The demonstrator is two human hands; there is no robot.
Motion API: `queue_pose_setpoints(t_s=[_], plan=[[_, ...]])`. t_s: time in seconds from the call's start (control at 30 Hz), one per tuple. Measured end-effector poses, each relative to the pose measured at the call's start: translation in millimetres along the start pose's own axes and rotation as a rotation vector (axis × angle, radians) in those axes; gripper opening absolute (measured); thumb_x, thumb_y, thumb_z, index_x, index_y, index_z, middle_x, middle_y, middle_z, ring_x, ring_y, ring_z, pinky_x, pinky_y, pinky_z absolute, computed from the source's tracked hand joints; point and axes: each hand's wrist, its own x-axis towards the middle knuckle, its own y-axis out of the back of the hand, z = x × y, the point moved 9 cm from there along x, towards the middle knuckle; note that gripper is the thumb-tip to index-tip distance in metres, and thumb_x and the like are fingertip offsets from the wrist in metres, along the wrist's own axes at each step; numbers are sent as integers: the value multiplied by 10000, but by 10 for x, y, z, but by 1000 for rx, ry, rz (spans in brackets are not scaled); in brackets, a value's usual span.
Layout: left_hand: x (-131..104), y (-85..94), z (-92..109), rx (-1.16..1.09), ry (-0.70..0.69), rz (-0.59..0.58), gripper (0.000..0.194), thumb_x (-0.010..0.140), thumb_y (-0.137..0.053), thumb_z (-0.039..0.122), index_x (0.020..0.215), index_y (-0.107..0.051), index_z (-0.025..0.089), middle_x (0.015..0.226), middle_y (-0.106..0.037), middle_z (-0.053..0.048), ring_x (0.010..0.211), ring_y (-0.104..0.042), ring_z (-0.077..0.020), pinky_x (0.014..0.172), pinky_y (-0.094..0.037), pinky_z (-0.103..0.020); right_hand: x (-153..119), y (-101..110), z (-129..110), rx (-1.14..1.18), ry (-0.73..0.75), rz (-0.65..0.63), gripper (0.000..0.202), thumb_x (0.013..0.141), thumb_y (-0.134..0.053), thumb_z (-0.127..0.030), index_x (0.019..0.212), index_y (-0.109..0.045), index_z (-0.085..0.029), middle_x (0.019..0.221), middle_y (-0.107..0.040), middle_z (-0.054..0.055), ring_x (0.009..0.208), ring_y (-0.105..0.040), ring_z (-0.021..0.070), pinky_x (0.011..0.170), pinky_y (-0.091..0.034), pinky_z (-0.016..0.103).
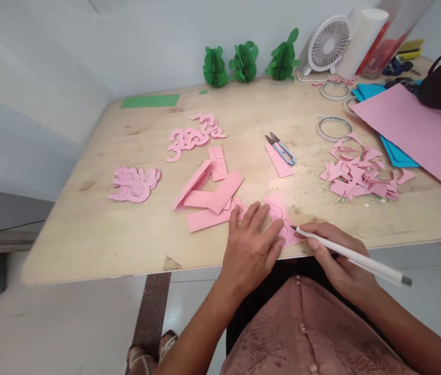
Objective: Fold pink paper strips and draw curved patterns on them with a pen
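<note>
"Much room for those fingers?"

"The table's (99, 237) near edge runs just below them. Folded pink strips (226, 191) crowd the left hand (246, 242); snips (284, 148) lie beyond its fingertips, scraps (355, 179) past the right hand (349, 276)."

"And the surface?"

"Pale grained wood; a white fan (329, 46) stands well beyond the fingers, by the wall (146, 47)."

"The paper?"

"That pink piece (283, 211), marked with curved lines, lies partly under the left fingers, spread and pressing. The right fingers pinch a white pen (353, 254), dark tip at the paper."
</note>
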Motion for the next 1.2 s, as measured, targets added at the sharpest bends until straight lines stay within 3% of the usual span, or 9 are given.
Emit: queue_pose_setpoints(t_s=[0.17,0.37,0.57,0.7,0.87,1.2], plan=[[0,2,4,3,-5,9,270,946,-513,321,1181,-626,254,1415,-526,-104,1341,-440,-305,1131,-249,-599,0,-54,-140,-113,205,-5,221,914,-523,-149,1085,-648,-210,918,-736,58,850,-682,204,775,-532,363],[10,16,6,-2,3,7,270,968,-467,290,1181,-629,256,1400,-540,-103,1341,-443,-298,1126,-254,-599,5,-76,-202,-179,276,-1,266,900,-526,-111,1119,-639,-211,901,-738,64,799,-673,195,721,-537,355],[10,12,2,4,0,14,258,959,-485,294,1164,-637,258,1393,-547,-98,1333,-451,-298,1128,-256,-597,4,-68,-161,-129,229,-4,254,905,-524,-133,1106,-652,-220,903,-738,56,806,-679,198,741,-530,360],[6,3,0,3,3,7,259,960,-487,303,1172,-630,264,1404,-538,-96,1346,-438,-295,1133,-247,-592,6,-20,-55,-22,104,6,214,906,-547,-166,1072,-665,-231,925,-733,39,858,-681,193,768,-526,336],[10,11,1,1,4,6,252,957,-489,295,1158,-635,257,1399,-542,-100,1335,-450,-298,1131,-250,-588,2,-31,0,6,-18,-25,141,908,-545,-244,929,-684,-230,826,-725,23,761,-675,173,676,-524,294],[16,10,-4,2,2,8,251,954,-492,297,1156,-635,256,1390,-548,-100,1329,-455,-298,1131,-253,-585,1,-103,-49,-69,0,-48,127,893,-544,-246,832,-655,-234,775,-724,9,714,-667,172,662,-508,318]])
